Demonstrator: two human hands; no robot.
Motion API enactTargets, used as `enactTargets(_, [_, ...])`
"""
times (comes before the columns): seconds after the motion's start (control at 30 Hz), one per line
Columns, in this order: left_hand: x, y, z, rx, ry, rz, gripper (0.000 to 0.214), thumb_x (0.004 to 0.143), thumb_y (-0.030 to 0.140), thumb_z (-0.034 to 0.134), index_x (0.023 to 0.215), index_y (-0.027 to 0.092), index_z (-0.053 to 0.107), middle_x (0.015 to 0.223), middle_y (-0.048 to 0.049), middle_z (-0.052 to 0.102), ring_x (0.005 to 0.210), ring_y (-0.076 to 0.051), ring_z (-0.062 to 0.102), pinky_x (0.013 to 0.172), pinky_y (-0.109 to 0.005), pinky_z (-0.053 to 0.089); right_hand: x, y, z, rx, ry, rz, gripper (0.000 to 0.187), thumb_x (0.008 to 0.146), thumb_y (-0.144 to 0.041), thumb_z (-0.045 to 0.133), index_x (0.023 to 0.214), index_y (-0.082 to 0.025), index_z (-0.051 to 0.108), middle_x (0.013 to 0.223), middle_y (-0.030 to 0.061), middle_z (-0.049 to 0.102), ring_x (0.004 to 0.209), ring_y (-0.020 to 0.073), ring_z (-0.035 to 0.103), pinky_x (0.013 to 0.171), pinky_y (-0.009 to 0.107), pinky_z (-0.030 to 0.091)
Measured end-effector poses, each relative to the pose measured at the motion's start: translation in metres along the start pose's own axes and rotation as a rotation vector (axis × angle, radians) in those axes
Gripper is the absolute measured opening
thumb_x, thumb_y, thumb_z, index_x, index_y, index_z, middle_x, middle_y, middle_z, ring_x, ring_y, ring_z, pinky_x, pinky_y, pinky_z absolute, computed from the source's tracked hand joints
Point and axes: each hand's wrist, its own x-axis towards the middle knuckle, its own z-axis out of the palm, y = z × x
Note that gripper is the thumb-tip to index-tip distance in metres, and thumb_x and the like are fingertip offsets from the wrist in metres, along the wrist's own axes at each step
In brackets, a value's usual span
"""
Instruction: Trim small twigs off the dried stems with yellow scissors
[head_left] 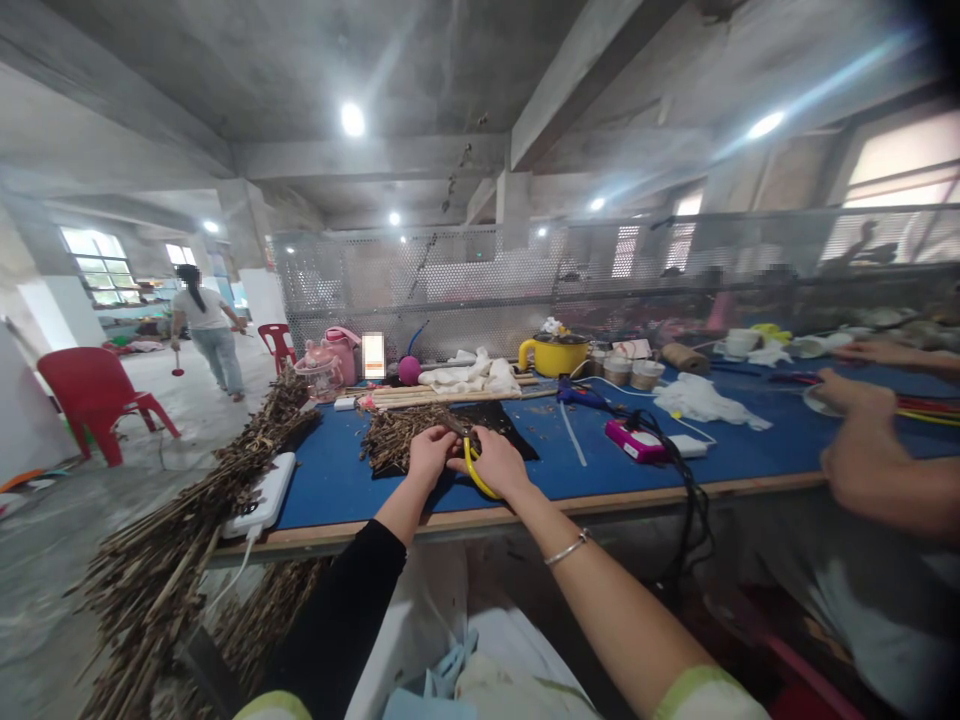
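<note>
My right hand (496, 460) is closed around yellow-handled pliers (481, 478), their dark jaws pointing away to the left. Close beside it, my left hand (431, 450) is closed in a pinch near the jaws; what its fingers hold is too small to make out. Both hands are over the near edge of a pile of broken dried plant pieces (390, 435), which lies on a black cloth (510, 430) on the blue table (570, 480).
Long dried stalks (180, 510) overhang the table's left end beside a white power strip (262, 495). Behind lie sticks, white cloth (480, 373) and a yellow pot (559, 355). A glue gun (581, 393), magenta box (634, 440) and black cables stand right, near a co-worker's arm (862, 430).
</note>
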Motion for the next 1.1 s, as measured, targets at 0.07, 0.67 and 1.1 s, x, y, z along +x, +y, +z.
enactTargets(0.07, [-0.0003,0.0003,0.0,-0.007,-0.005,-0.002,0.017,0.059,0.021,0.065,0.073,0.01,0.065,0.059,-0.0033,0.062,0.05,-0.008,0.053,0.049,-0.018,0.041,-0.0001,0.0001,-0.0001,0.023,-0.01,0.007,0.059,0.064,-0.062,0.055,0.106,-0.02,0.048,0.1,0.0081,0.058,0.093,0.0219,0.055,0.073,0.028,0.038])
enactTargets(0.67, [-0.0061,0.0039,0.0033,-0.005,-0.065,-0.032,0.019,0.058,0.027,0.066,0.067,0.01,0.064,0.055,-0.0033,0.06,0.046,-0.007,0.05,0.044,-0.017,0.037,-0.0006,0.0007,0.0001,0.028,0.013,-0.002,0.053,0.066,-0.064,0.052,0.099,-0.022,0.049,0.094,0.0058,0.059,0.085,0.0201,0.057,0.065,0.026,0.038])
enactTargets(1.1, [-0.0026,0.004,0.002,-0.035,0.062,-0.071,0.019,0.06,0.024,0.065,0.073,0.01,0.062,0.056,-0.0024,0.059,0.046,-0.006,0.05,0.046,-0.017,0.039,-0.0008,0.0032,0.0046,-0.005,0.047,0.026,0.059,0.064,-0.065,0.051,0.103,-0.021,0.048,0.096,0.0083,0.059,0.089,0.0219,0.056,0.069,0.028,0.037])
